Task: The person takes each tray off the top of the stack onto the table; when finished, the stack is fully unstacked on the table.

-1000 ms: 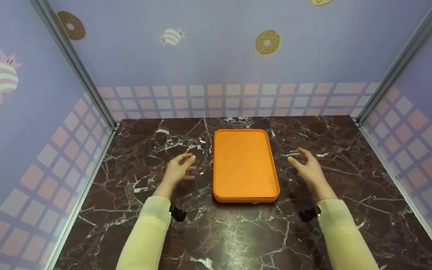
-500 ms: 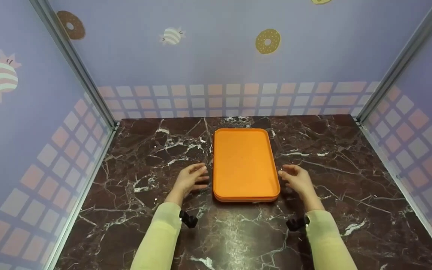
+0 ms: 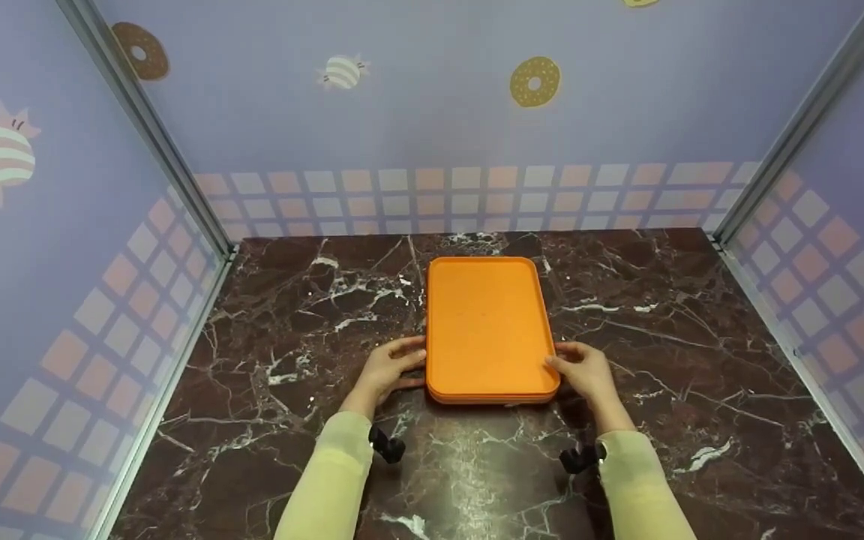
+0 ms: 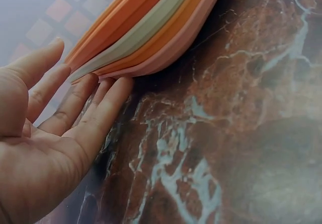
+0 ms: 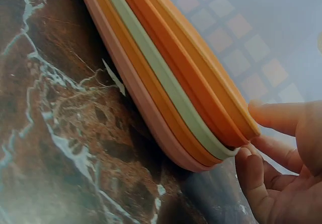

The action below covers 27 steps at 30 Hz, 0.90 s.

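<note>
Lilac walls point(image 3: 432, 127) enclose a dark marbled table point(image 3: 289, 300), which extends widely to either side of the stack of trays point(image 3: 488, 326) and more narrowly behind it. Bottom to top, the layers run pink, orange, pale green, darker orange, light orange. Left grip point(image 3: 393, 365), a bare hand, is spread wide at the stack's left edge, nearly straight fingers touching the lower rims, thumb held apart from them. Right grip point(image 3: 583, 369) pinches the upper rims beside the stack's near right corner, thumb uppermost. The stack lies between both grips, its far end beyond them.
</note>
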Tool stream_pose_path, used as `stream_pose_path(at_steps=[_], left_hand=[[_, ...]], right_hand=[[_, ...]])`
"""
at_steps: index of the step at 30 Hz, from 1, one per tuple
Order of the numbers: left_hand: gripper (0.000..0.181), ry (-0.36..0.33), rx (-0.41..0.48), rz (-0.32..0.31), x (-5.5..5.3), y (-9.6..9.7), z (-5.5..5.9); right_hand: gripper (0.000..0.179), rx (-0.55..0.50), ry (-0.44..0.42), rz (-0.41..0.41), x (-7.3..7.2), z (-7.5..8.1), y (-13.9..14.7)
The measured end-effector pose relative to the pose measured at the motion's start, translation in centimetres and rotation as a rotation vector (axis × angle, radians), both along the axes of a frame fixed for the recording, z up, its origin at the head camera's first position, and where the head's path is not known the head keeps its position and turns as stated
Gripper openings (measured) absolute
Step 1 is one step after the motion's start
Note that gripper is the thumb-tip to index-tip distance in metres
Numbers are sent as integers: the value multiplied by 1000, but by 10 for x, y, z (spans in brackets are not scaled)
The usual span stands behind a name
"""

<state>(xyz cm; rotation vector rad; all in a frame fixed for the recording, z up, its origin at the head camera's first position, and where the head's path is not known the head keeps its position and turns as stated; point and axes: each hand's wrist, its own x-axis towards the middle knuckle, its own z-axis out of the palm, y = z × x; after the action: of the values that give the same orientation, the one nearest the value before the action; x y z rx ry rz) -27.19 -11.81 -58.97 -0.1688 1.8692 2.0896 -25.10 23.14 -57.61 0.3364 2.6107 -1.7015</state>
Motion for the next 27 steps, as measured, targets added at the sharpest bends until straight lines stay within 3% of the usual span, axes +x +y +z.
stream_pose_path(at_steps=[6, 17, 27], left_hand=[[50, 45, -24, -29, 2, 1, -3], [54, 58, 4, -15, 4, 2, -9], [55, 59, 40, -12, 8, 2, -13]], right_hand=[[41, 86, 22, 2, 2, 0, -3], [28, 174, 92, -14, 2, 3, -10], [27, 280, 96, -15, 4, 6, -13]])
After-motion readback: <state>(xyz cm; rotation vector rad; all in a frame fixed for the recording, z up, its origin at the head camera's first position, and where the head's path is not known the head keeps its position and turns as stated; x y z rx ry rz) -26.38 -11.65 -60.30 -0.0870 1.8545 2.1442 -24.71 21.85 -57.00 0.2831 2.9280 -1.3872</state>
